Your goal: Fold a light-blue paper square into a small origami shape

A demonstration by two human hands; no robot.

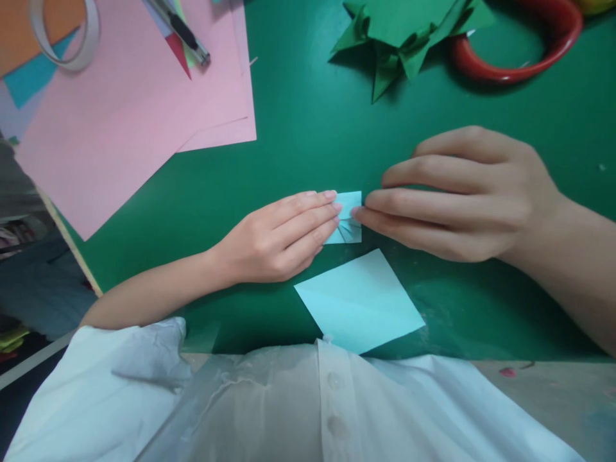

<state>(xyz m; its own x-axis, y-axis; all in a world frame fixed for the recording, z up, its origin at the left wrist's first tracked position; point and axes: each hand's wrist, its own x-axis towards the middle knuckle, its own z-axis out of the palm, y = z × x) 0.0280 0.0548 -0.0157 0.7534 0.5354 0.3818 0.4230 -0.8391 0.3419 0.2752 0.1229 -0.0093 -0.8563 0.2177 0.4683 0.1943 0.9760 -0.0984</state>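
A small folded piece of light-blue paper (pixel 350 204) lies on the green table, with creases fanning across its lower part. My left hand (pixel 283 240) rests flat over its left side, fingers straight and side by side, covering part of it. From the right, my right hand (pixel 462 192) reaches in with bent fingers, its lowest fingertips closed at the folded paper's right edge. The underside of that grip is hidden. Just below the hands is a flat light-blue sheet (pixel 360 301), touched by neither.
Pink paper sheets (pixel 144 102) cover the upper left, with a tape ring (pixel 86 51) and a utility knife (pixel 185 35) on them. A green folded-paper piece (pixel 404 38) lies at the top beside red-handled scissors (pixel 510 76). The table's near edge runs along my shirt.
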